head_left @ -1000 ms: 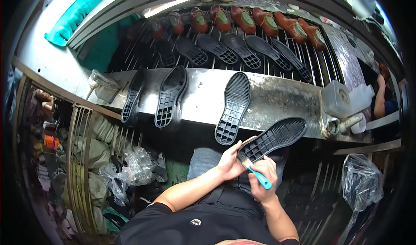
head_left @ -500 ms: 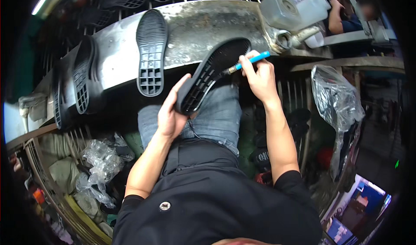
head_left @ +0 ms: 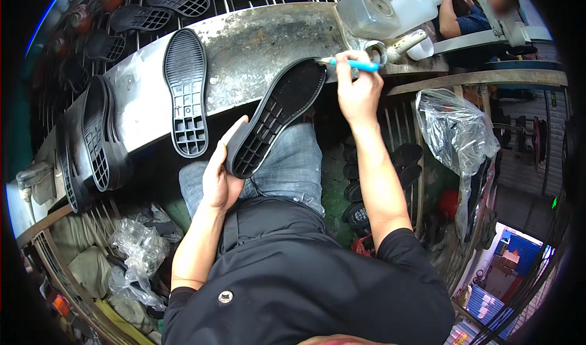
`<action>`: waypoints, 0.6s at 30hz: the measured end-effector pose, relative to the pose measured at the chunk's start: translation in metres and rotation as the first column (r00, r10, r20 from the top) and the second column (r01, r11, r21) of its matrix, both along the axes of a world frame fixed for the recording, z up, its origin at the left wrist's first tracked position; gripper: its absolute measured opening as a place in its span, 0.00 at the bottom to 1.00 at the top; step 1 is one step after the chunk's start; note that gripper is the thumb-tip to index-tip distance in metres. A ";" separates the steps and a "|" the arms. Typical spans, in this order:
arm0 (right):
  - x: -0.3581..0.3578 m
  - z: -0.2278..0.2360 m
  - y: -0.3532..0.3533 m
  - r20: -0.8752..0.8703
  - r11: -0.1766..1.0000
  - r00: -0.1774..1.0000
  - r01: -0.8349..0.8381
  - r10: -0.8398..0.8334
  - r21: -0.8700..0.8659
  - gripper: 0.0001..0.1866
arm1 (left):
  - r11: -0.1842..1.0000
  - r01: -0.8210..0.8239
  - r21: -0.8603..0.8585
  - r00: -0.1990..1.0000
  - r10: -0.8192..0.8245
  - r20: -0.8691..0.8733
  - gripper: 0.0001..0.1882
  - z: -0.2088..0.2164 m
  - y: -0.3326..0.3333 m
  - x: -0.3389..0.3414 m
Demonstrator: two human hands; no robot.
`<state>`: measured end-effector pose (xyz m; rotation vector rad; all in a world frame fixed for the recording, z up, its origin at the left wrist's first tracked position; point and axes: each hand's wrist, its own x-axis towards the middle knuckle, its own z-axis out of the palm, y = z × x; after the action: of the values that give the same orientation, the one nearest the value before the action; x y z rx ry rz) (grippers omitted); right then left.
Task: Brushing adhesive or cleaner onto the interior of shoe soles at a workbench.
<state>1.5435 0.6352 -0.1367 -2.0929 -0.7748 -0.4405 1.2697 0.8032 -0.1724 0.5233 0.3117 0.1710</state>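
Note:
My left hand [head_left: 221,177] grips a black shoe sole [head_left: 293,91] by its heel end, fingers along the outer side. The sole is tilted above my lap, its hollow grid and toe area facing up. In my right hand [head_left: 360,91] is a brush with a blue handle [head_left: 365,66], pinched between thumb and fingers. The brush's tip touches the rim at the sole's toe end. Another black sole [head_left: 187,91] lies on the metal bench to the left, its heel jutting past the near edge. Farther left stand several stacked soles [head_left: 101,134].
The worn metal bench [head_left: 244,52] carries a square translucent container [head_left: 368,12], a white plastic bottle [head_left: 416,9] and a small round pot [head_left: 375,52] at the right. More soles [head_left: 177,0] rest on a rack behind. Plastic bags [head_left: 458,131] hang at right. Another person [head_left: 470,21] sits beyond.
The brush has moved from the sole's middle side up to the toe-end rim. My view has shifted, so the bench soles appear farther left and lower.

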 end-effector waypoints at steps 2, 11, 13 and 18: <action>-0.013 -0.008 0.007 -0.070 0.993 0.997 -0.034 0.042 0.112 0.08 | 1.000 0.001 -0.019 1.000 -0.001 0.001 0.37 0.001 0.001 0.001; -0.026 -0.021 -0.027 -0.211 0.954 0.952 0.258 -0.223 0.156 0.10 | 0.997 -0.009 -0.080 1.000 0.011 0.014 0.36 -0.003 -0.004 -0.002; -0.028 -0.027 -0.006 -0.241 0.905 0.960 0.225 -0.143 0.361 0.09 | 0.991 -0.021 -0.134 1.000 0.021 -0.001 0.35 -0.004 -0.005 -0.002; -0.053 -0.043 0.018 -0.176 0.975 0.967 -0.157 0.184 0.159 0.10 | 0.945 -0.033 -0.324 0.998 0.016 -0.055 0.34 -0.015 -0.007 -0.006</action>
<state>1.4908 0.6530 -0.1801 -1.8836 -0.7790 -0.1923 1.2633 0.7966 -0.1876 0.1967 0.3886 0.1272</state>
